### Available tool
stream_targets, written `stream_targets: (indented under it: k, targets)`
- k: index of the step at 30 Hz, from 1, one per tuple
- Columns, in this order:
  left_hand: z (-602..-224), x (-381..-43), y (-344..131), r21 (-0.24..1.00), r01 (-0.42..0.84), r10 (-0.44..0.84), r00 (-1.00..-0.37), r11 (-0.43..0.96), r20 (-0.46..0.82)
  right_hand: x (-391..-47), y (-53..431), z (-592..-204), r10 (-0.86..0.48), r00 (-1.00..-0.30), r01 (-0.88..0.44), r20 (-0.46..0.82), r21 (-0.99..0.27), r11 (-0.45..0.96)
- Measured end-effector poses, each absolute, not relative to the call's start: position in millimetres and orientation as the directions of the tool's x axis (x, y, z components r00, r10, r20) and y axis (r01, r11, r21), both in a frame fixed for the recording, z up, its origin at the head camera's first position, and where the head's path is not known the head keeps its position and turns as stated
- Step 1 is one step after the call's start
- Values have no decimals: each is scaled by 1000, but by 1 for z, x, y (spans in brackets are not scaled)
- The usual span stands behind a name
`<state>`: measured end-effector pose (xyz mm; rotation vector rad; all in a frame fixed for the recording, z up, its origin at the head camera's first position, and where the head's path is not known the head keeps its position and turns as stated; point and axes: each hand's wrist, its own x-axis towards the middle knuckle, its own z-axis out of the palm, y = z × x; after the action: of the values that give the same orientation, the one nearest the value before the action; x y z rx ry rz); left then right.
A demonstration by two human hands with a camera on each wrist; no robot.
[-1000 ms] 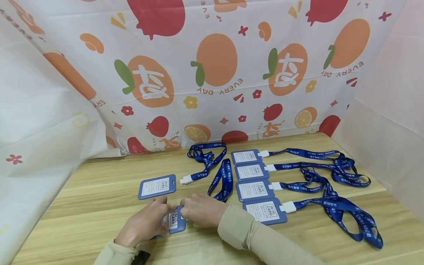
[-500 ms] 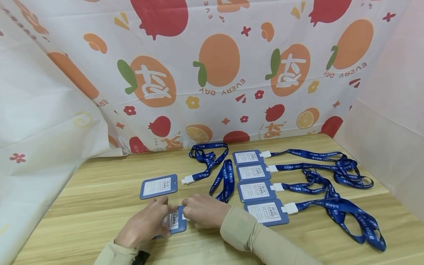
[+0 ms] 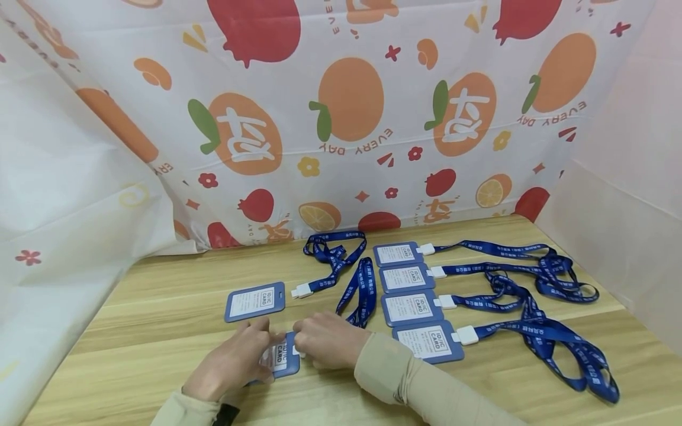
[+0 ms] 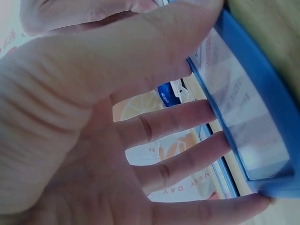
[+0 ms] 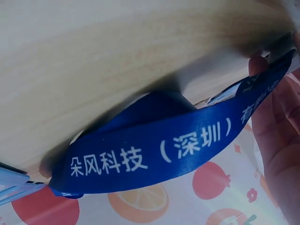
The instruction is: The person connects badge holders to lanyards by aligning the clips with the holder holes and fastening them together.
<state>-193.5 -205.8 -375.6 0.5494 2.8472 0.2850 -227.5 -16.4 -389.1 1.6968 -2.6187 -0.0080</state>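
My left hand [image 3: 229, 362] grips a blue ID card holder [image 3: 289, 362] by its long edges, thumb on the near side and fingers on the far side. In the left wrist view the clear window of this card holder [image 4: 243, 103] shows behind the thumb. At the slotted end, my right hand [image 3: 329, 340] pinches the white clip of a blue lanyard [image 3: 364, 293]; the fingers mostly cover the clip, so I cannot tell whether it is fastened. The right wrist view has this lanyard's strap [image 5: 150, 145], printed in white, running from the fingertips.
Behind the hands lies another card holder [image 3: 254, 302], apart from a loose lanyard [image 3: 335, 260] with a white clip [image 3: 302, 290]. Several card holders [image 3: 410, 307] with lanyards [image 3: 543, 322] attached are lined up on the right of the wooden table [image 3: 160, 307]. A fruit-print cloth [image 3: 351, 195] stands behind.
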Motion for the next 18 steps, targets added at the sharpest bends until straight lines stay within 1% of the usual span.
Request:
stream_targets:
  k: [18]
  targets:
    - [-376,-193,-206,231,335,381,-903,913,-198,-231,-15,-387,-917,-397,-917,41,-46,396]
